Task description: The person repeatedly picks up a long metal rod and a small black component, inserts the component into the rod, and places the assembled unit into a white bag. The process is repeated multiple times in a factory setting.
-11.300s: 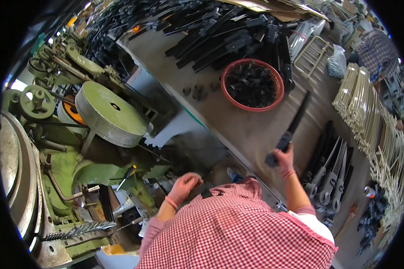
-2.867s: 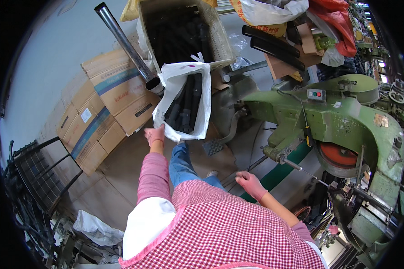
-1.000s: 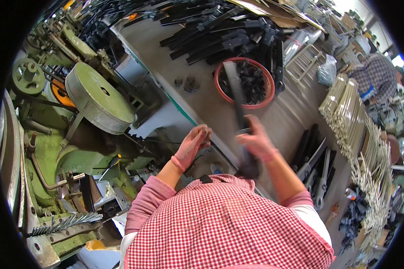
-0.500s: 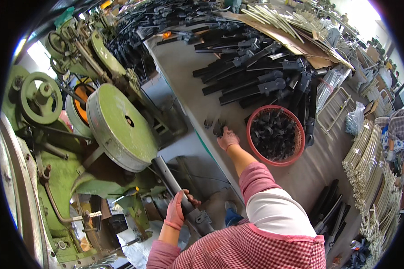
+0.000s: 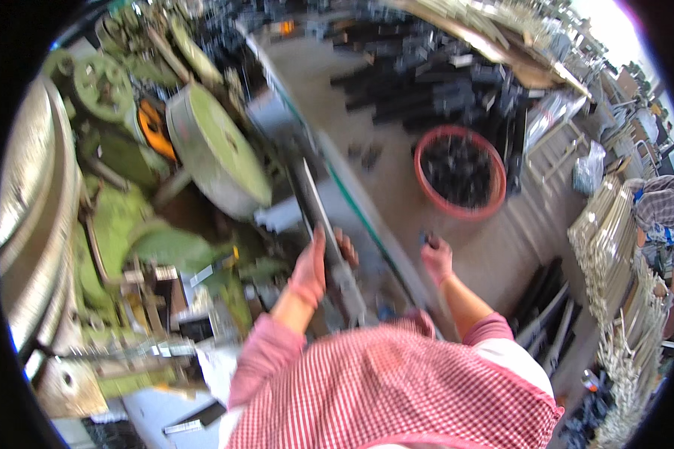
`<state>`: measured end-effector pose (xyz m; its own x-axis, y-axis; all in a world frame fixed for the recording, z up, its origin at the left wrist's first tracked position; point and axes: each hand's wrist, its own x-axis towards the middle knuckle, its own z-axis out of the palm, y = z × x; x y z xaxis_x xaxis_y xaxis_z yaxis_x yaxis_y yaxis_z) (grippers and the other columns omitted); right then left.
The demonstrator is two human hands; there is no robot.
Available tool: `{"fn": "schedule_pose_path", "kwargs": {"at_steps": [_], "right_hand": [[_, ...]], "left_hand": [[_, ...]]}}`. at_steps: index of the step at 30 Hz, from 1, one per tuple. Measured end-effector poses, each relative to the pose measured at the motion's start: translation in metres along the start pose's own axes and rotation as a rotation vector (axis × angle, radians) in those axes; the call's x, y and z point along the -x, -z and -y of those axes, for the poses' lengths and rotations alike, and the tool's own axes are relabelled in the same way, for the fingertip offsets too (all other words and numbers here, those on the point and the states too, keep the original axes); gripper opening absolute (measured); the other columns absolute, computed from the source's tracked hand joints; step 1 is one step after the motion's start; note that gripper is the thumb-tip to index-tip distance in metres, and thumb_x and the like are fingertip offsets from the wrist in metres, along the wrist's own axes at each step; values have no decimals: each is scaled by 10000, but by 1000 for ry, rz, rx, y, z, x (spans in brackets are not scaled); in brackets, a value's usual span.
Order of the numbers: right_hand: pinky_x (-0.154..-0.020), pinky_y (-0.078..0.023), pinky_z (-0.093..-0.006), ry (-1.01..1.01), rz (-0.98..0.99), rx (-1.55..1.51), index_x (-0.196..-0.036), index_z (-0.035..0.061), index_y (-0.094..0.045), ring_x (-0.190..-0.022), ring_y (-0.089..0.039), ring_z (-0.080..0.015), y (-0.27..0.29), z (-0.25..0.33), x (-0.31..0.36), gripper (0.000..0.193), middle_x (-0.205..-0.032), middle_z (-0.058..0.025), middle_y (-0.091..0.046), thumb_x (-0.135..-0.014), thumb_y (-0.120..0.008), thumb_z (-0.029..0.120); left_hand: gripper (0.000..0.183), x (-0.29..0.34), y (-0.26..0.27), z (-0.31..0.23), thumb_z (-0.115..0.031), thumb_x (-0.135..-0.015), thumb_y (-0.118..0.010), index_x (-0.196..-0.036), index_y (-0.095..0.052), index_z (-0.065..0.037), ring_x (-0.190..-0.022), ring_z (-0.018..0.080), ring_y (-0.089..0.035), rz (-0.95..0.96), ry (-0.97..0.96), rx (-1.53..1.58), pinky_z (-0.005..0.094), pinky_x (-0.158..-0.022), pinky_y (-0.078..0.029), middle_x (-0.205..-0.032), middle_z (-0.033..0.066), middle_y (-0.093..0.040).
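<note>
My left hand (image 5: 309,271) is closed around a long dark metal tube (image 5: 307,196), held up at a slant between the green machine and the table. A bracket-like fitting seems to sit at the tube's near end, but it is blurred. Over the table, my right hand (image 5: 438,262) is closed on a small dark part (image 5: 429,239) that pokes out past the fingertips. Motion blur hides its exact shape. Beyond that hand stands a red plastic basket (image 5: 421,179) full of small black parts. A few loose dark pieces (image 5: 365,155) lie on the tabletop left of the basket.
On the left rises a green machine with a large round wheel (image 5: 221,146). The grey table (image 5: 397,194) has a green-lined edge. Many black tubes (image 5: 419,90) lie across its far part. Bundles of pale rods (image 5: 606,232) are stacked at the right.
My right hand has drawn back toward me from the loose pieces, carrying a small dark part. My left hand and the tube now appear farther up and right as the view has shifted.
</note>
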<state>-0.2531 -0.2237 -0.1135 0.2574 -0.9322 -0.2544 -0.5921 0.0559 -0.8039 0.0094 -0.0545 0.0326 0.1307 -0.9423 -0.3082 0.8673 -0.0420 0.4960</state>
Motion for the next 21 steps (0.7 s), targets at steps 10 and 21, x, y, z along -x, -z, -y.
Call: {"fn": "schedule_pose_path", "kwargs": {"at_steps": [10,21], "right_hand": [[-669,-445,-226,226,708,-662,-1224,-28,-603,-759,-509,-60,63,141,168,343,-852,19,-562,-979,-610,212],[-659,-529,-254,4,420,-818,-1090,-58,-651,-715,-638,-114,14,167,247,338,-867,-57,-682,-918,-713,225]], "left_hand": [[723,23,-54,-7,-683,-804,-652,-1100,-598,-26,-812,246,-674,96,42,-156,418,-808,-582,-904,96,-665],[700,82,-54,-3,-676,-844,-624,-1091,-573,-23,-741,223,-656,121,10,-206,391,-755,-585,-844,79,-643]]}}
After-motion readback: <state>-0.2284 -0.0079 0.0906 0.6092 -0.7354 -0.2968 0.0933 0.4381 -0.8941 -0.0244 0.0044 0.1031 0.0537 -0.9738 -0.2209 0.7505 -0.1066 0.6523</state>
